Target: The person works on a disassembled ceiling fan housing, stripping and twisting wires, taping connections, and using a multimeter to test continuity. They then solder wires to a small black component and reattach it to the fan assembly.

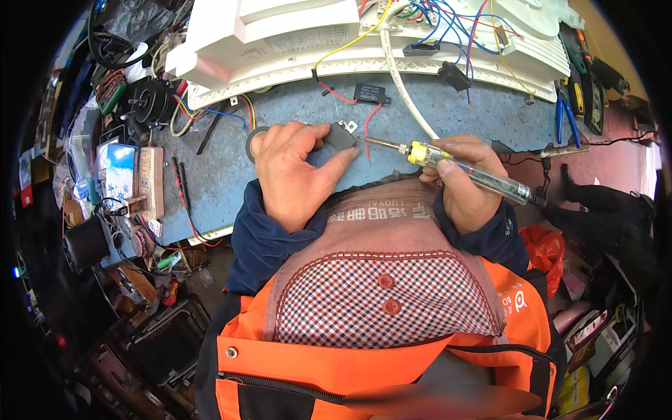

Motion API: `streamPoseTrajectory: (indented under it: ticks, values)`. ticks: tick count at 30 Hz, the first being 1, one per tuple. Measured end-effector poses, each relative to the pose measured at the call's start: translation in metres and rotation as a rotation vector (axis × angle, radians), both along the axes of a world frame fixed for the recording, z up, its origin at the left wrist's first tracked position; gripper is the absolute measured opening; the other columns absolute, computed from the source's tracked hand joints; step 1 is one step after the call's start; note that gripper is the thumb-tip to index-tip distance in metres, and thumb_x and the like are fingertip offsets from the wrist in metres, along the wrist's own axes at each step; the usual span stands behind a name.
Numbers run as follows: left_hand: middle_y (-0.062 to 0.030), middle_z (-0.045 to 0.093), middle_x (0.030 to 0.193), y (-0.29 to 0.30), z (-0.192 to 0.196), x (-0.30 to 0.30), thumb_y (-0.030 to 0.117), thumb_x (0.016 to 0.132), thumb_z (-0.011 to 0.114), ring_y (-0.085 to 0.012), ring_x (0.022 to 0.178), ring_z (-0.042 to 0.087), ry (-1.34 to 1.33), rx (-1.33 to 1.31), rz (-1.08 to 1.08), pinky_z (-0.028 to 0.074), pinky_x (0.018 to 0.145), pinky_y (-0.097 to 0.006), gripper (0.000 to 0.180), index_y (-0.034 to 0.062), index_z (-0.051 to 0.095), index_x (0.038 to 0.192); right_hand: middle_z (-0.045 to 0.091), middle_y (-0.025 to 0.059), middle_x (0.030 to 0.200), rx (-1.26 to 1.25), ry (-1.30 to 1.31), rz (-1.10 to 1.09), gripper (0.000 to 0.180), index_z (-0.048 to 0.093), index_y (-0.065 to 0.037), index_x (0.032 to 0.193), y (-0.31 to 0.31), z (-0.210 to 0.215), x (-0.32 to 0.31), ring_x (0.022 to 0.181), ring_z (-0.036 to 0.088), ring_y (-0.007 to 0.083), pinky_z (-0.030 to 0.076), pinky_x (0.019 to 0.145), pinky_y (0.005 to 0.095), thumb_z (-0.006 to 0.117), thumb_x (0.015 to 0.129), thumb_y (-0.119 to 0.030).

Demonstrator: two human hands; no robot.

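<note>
Pinched between the thumb and fingers of my left hand is a black box-shaped capacitor with a small metal tab at its top. My right hand is closed round a soldering iron with a clear handle and a yellow collar. The iron's metal tip points left, close to the capacitor's right side; I cannot tell whether they touch. A second black capacitor with red leads lies on the blue bench just beyond. Part of a grey round roll shows beside my left hand.
A large white appliance housing with coloured wires spans the bench's far side. To the left lie test probe leads, a blue-and-white box and a black motor. Pliers and screwdrivers stand at the right. A white cable runs toward my right hand.
</note>
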State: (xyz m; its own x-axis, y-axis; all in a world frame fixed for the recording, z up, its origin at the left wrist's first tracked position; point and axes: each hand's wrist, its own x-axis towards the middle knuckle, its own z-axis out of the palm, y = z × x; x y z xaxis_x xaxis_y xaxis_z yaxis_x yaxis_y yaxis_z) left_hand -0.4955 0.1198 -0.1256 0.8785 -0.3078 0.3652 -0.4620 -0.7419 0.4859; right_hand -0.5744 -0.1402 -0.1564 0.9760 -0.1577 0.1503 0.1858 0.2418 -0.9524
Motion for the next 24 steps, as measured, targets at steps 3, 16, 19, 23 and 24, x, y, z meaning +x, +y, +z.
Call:
streamPoseTrajectory:
  ticks: [3, 16, 19, 23, 24]
  values:
    - [-0.0016, 0.07, 0.084, -0.001, 0.0004, 0.0, 0.027, 0.068, 0.097, -0.024, 0.084, 0.066, -0.004, -0.002, 0.003, 0.042, 0.086, -0.04, 0.037, 0.0087, 0.082, 0.097, 0.069, 0.0251, 0.123, 0.016, 0.0, -0.002, 0.018, 0.064, 0.008, 0.119, 0.0, 0.0002, -0.0007, 0.095, 0.078, 0.0262, 0.068, 0.082, 0.0342, 0.065, 0.101, 0.007]
    - [-0.0011, 0.07, 0.083, -0.0021, 0.0, -0.001, 0.027, 0.069, 0.096, -0.0233, 0.083, 0.066, -0.002, 0.009, 0.016, 0.042, 0.086, -0.04, 0.037, 0.0093, 0.081, 0.097, 0.068, 0.0253, 0.124, 0.014, -0.064, 0.006, 0.02, 0.063, 0.008, 0.12, -0.0013, -0.0036, 0.0006, 0.095, 0.078, 0.0262, 0.068, 0.083, 0.0349, 0.066, 0.1, 0.008]
    - [-0.0011, 0.07, 0.083, -0.0015, -0.0007, -0.0009, 0.027, 0.069, 0.096, -0.0233, 0.083, 0.066, -0.001, 0.01, 0.015, 0.042, 0.086, -0.04, 0.037, 0.0094, 0.081, 0.097, 0.068, 0.0251, 0.124, 0.048, -0.055, -0.02, 0.02, 0.063, 0.008, 0.119, 0.0, -0.0045, 0.0, 0.095, 0.078, 0.026, 0.068, 0.083, 0.0349, 0.066, 0.1, 0.008]
    - [-0.0012, 0.07, 0.084, -0.0011, -0.0017, -0.0008, 0.027, 0.069, 0.096, -0.0234, 0.084, 0.066, -0.001, 0.012, 0.016, 0.042, 0.086, -0.04, 0.037, 0.0094, 0.081, 0.097, 0.068, 0.025, 0.124, 0.041, -0.028, -0.01, 0.019, 0.063, 0.008, 0.119, 0.0011, -0.0014, -0.0001, 0.094, 0.078, 0.0255, 0.068, 0.083, 0.0349, 0.065, 0.1, 0.008]
    - [-0.0011, 0.07, 0.084, -0.001, -0.0015, -0.0009, 0.028, 0.069, 0.096, -0.0234, 0.084, 0.066, -0.002, 0.014, 0.016, 0.042, 0.086, -0.04, 0.037, 0.0094, 0.081, 0.098, 0.068, 0.025, 0.124, 0.043, -0.027, -0.01, 0.019, 0.063, 0.008, 0.119, 0.0016, -0.0009, 0.0001, 0.094, 0.078, 0.0255, 0.068, 0.083, 0.0349, 0.065, 0.1, 0.008]
